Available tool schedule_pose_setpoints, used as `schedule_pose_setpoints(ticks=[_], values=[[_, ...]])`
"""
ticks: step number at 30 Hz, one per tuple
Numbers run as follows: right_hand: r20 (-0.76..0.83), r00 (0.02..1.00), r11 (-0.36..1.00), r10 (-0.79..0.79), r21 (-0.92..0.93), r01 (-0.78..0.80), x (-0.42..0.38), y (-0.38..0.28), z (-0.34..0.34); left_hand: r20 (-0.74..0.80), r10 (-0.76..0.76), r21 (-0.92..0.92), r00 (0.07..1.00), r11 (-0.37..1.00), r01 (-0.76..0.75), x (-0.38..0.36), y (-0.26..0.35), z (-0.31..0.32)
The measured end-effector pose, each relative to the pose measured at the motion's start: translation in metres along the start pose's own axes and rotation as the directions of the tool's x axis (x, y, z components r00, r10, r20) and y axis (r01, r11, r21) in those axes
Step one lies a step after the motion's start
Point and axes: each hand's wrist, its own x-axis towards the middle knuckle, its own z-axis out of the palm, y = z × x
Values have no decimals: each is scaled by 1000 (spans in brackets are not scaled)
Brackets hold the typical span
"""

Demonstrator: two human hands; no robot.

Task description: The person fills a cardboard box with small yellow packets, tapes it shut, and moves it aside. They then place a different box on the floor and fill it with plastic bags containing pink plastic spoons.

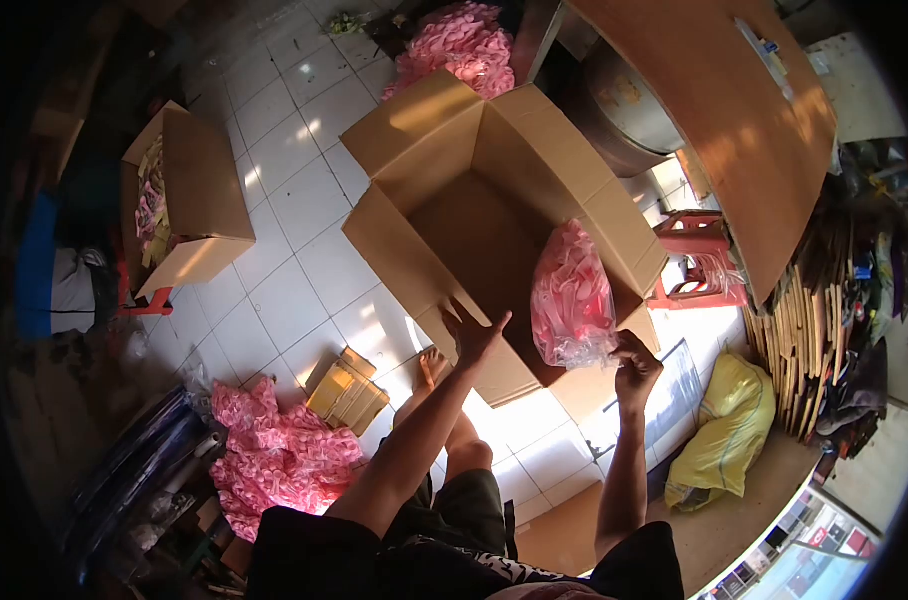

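hands split the work: left hand (474,335) spread flat on the box (494,215) flap, steadying it; right hand (634,365) pinching the pink bag (571,295) over the opening.

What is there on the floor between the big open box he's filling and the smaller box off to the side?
In the head view, only bare white floor tiles lie between the big open box and the smaller box.

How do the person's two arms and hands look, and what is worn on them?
Both arms are bare from the short black sleeves down. The left hand and the right hand wear no gloves. No watch, ring or bracelet is visible. Olive-green shorts show below.
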Motion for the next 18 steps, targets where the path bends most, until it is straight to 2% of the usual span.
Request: schedule_pose_setpoints(ticks=[1,2,3,5,7,9,11,12,13,15,17,18], values=[[-71,997,997,26,72,-21,-18,-21,-19,-15,-109,11,994,994,109,7,7,8],[-114,993,997,44,62,-37,-38,-42,-39,-29,-213,19,977,977,214,13,12,21],[-156,986,997,64,49,-57,-62,-57,-61,-89,-177,87,980,979,185,21,0,37],[-256,962,994,92,73,-76,-113,-70,-101,-36,-195,120,980,973,198,22,-13,49],[-432,890,981,145,182,-71,-147,-94,-130,122,-294,65,948,956,288,30,-36,57],[-435,884,984,171,112,-136,-182,-108,-165,258,-262,-177,930,933,312,-3,9,23],[-502,829,969,245,134,-205,-224,-99,-188,420,-264,-221,868,898,380,26,-57,55],[-485,820,952,303,196,-236,-241,-94,-197,424,-234,-240,875,902,358,29,-79,65],[-464,810,929,359,260,-263,-260,-89,-207,327,-239,-300,915,892,340,24,-97,78],[-452,783,884,427,25,-467,-308,-62,-230,303,-142,-296,942,926,235,-10,-84,74],[-464,753,858,467,35,-512,-353,-35,-258,277,-99,-316,956,930,188,-42,-85,83],[-505,713,852,485,92,-514,-378,-15,-273,296,-191,-250,936,930,268,-79,-39,75]])
